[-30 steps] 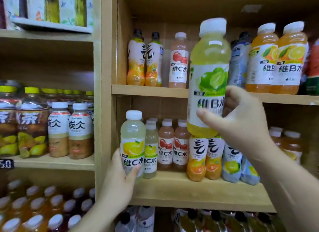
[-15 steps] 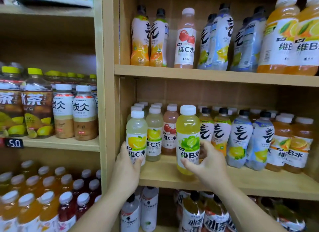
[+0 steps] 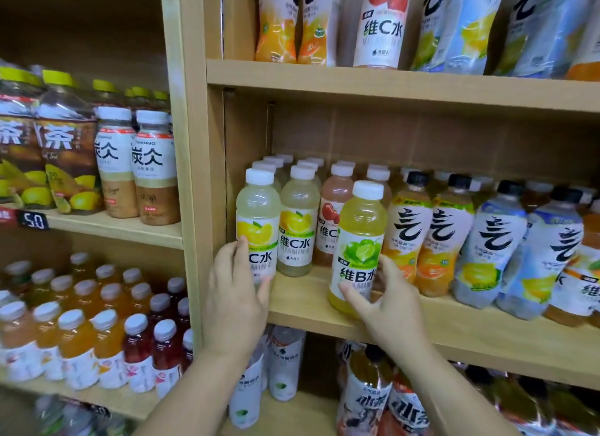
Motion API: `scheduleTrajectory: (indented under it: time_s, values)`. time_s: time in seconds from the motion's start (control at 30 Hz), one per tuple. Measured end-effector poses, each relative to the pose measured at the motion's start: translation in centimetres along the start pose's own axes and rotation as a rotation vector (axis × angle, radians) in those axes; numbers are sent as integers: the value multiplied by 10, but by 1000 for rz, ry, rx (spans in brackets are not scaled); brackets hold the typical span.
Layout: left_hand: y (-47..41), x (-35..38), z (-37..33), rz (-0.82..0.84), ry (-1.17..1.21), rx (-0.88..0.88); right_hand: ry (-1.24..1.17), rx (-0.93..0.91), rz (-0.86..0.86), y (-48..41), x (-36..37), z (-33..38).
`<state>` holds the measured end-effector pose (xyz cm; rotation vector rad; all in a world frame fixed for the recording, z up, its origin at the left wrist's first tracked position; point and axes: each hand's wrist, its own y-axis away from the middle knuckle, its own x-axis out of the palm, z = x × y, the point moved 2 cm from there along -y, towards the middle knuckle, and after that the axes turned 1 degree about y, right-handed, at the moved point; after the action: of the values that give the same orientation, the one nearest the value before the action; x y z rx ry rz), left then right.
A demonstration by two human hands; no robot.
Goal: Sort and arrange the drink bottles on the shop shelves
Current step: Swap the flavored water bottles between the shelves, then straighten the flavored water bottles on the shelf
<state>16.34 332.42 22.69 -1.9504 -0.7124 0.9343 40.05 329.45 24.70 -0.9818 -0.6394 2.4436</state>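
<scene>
A lime vitamin B bottle with a white cap stands upright on the front of the middle wooden shelf. My right hand curls round its lower part, thumb on the label. My left hand grips the base of a lemon vitamin C bottle at the shelf's left end, next to the upright post. Beside it stands a second lemon vitamin C bottle, then a pink apple bottle behind the lime one.
Black-capped orange bottles and pale blue bottles fill the shelf to the right. The shelf above carries more bottles. Left bay holds tea and coffee bottles; juice bottles crowd the shelf below.
My right hand brought the lime bottle down from high in front of the upper shelf and set it on the middle shelf. My left hand stayed on the lemon bottle.
</scene>
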Motion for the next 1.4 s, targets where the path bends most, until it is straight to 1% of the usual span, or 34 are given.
scheduleTrajectory:
  time_s: [0.13, 0.3, 0.33, 0.4, 0.47, 0.53, 0.57, 0.63, 0.7, 0.77, 0.83, 0.9, 0.97, 1.03, 1.1, 1.17, 1.23, 1.4]
  values:
    - [0, 1, -1, -21, -31, 18, 0, 12, 9, -8, 5, 3]
    - [3, -2, -5, -28, -59, -19, 15, 38, 55, -15, 13, 9]
    - [4, -5, -9, -49, -61, -5, 28, 35, 58, -15, 13, 11]
    - [5, -12, -23, -104, -32, 76, 24, 19, 39, -11, 10, 12]
    - [3, -17, -46, -102, 95, 162, -49, 5, -34, -5, 1, 12]
    - [0, -18, -75, -38, 263, 201, -99, -11, -150, -1, -18, 8]
    - [-1, -16, -90, 13, 348, 194, -94, -18, -214, -1, -29, 5]
    - [-3, -11, -120, 137, 499, 141, -65, -30, -326, -4, -56, -5]
    - [-5, -1, -147, 286, 570, 63, -33, -21, -394, -9, -82, -16]
    - [-7, 16, -167, 386, 551, 20, 23, -8, -419, -17, -106, -24]
    - [-9, 34, -180, 415, 517, -6, 122, -51, -421, -29, -126, -25]
    - [-13, 50, -190, 434, 488, -60, 294, -125, -417, -43, -141, -19]
    - [-16, 64, -196, 454, 443, -116, 540, -150, -411, -58, -149, -12]
    - [-16, 76, -199, 470, 392, -142, 727, -109, -375, -70, -151, -6]
    - [-13, 87, -199, 500, 360, -158, 835, -69, -319, -80, -149, -3]
    - [-10, 96, -195, 510, 360, -208, 897, -66, -277, -90, -145, -4]
    - [-11, 104, -189, 496, 383, -290, 899, -58, -249, -95, -139, -8]
    - [-13, 109, -187, 494, 366, -279, 794, -18, -217, -98, -133, -15]
